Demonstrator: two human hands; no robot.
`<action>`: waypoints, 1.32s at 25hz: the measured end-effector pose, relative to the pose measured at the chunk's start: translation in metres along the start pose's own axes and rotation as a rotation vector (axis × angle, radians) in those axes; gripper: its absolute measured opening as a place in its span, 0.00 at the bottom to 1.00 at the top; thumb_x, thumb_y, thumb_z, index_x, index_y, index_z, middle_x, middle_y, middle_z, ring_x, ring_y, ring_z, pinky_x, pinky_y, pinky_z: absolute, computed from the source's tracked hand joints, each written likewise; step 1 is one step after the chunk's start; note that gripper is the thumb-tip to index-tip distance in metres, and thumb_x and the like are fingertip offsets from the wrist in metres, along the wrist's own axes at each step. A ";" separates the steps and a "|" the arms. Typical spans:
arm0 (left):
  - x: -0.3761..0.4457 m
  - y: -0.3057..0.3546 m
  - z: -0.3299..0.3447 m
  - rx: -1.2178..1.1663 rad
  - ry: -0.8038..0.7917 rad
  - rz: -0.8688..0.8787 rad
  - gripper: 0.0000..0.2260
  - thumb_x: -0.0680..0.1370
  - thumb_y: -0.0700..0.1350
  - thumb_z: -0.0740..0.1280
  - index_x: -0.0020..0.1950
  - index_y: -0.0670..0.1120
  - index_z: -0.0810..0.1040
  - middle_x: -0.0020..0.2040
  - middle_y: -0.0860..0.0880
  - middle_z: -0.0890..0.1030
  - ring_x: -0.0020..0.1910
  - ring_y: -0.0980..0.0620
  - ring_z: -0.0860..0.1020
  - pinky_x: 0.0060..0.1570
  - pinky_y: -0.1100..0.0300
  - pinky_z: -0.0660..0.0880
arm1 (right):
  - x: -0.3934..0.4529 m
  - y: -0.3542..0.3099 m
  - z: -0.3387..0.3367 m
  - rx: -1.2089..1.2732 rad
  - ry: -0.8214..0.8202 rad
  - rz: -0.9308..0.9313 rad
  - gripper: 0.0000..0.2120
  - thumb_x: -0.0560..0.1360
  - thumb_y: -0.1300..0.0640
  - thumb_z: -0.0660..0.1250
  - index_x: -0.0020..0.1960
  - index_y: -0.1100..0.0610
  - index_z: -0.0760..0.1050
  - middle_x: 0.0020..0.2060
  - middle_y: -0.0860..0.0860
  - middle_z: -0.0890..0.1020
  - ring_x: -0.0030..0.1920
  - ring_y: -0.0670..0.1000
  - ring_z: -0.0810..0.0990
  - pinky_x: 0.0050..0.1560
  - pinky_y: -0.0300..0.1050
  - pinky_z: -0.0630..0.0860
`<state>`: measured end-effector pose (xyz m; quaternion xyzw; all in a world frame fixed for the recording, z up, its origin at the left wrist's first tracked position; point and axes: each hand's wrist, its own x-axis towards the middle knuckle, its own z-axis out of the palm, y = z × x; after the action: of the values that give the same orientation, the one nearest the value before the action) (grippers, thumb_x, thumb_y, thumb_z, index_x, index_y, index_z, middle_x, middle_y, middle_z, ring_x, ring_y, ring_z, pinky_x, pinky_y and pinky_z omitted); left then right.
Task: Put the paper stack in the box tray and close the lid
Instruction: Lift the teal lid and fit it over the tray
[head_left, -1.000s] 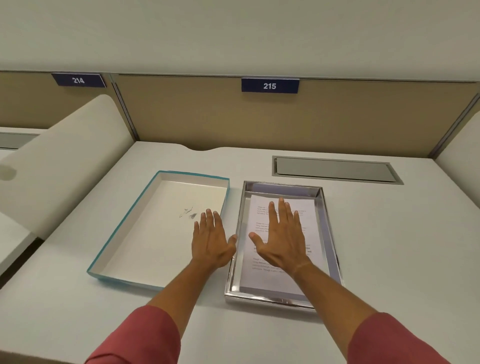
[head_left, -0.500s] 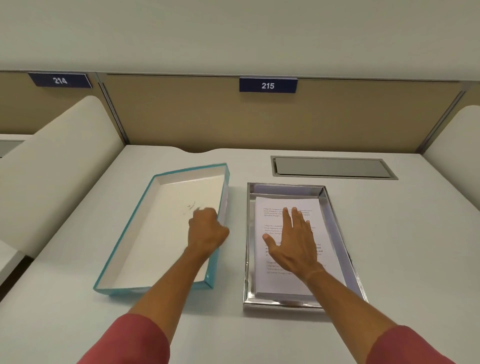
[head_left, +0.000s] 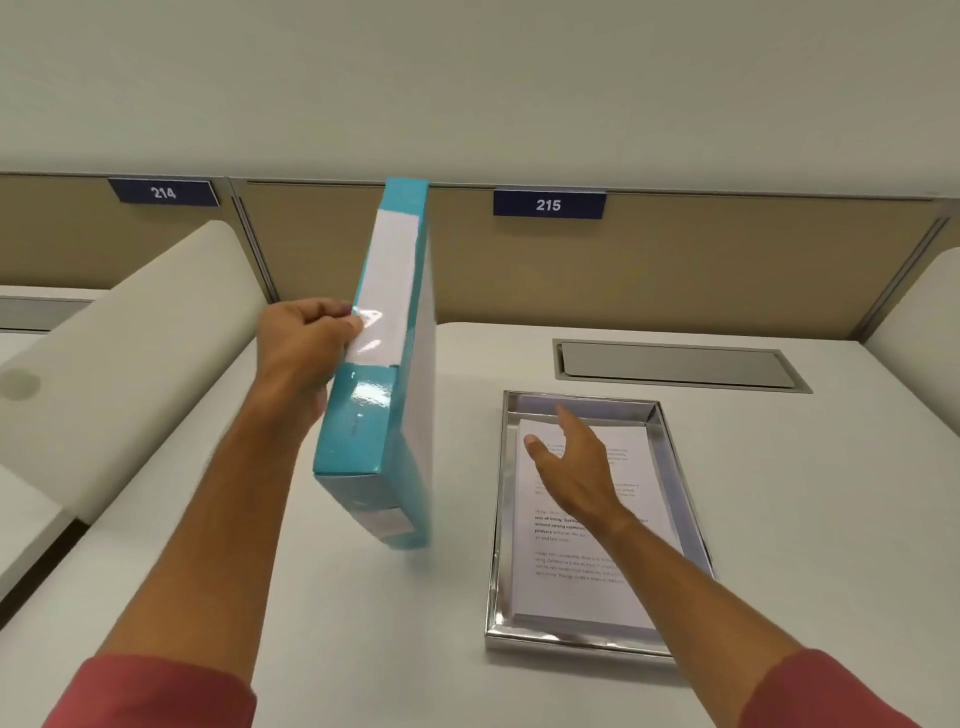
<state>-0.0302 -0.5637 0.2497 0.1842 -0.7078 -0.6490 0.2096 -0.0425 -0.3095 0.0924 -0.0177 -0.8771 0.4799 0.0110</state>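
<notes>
A silver box tray (head_left: 497, 530) lies on the white desk, right of centre. The printed paper stack (head_left: 576, 582) rests flat inside it. My left hand (head_left: 304, 345) grips the long edge of the teal lid (head_left: 374, 415), which stands almost on edge above the desk, left of the tray, its teal outside facing me. My right hand (head_left: 574, 470) hovers over the paper's upper part, fingers apart, tilted on its side, holding nothing.
A grey cable hatch (head_left: 675, 364) is set into the desk behind the tray. A tan partition with labels 214 (head_left: 163, 192) and 215 (head_left: 548, 204) runs along the back. Rounded white dividers stand at left (head_left: 114, 332) and far right.
My left hand has closed on the lid's right edge and swung it up from lying flat to nearly upright. My right hand lifted off the paper and tilted.
</notes>
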 end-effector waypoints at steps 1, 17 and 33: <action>-0.003 0.006 -0.003 -0.079 -0.019 -0.029 0.06 0.73 0.37 0.69 0.40 0.47 0.82 0.35 0.51 0.85 0.34 0.52 0.82 0.31 0.64 0.79 | 0.005 -0.004 -0.004 0.102 -0.016 0.038 0.30 0.77 0.47 0.64 0.76 0.53 0.60 0.74 0.54 0.67 0.73 0.55 0.66 0.71 0.53 0.66; -0.009 -0.064 0.031 -0.088 -0.440 -0.179 0.13 0.77 0.38 0.67 0.57 0.53 0.80 0.50 0.44 0.85 0.50 0.46 0.84 0.47 0.47 0.82 | 0.032 0.042 -0.091 0.510 0.211 0.320 0.13 0.77 0.51 0.64 0.36 0.55 0.76 0.37 0.53 0.81 0.36 0.51 0.77 0.39 0.46 0.75; -0.091 -0.177 0.134 0.402 -0.363 -0.274 0.11 0.75 0.44 0.70 0.40 0.36 0.82 0.36 0.44 0.80 0.34 0.48 0.73 0.34 0.61 0.70 | -0.013 0.144 -0.134 0.028 0.414 0.490 0.13 0.77 0.53 0.66 0.40 0.60 0.80 0.33 0.51 0.79 0.34 0.52 0.74 0.35 0.44 0.69</action>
<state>-0.0270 -0.4186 0.0589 0.1967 -0.8166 -0.5404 -0.0504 -0.0220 -0.1201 0.0435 -0.3254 -0.8191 0.4666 0.0735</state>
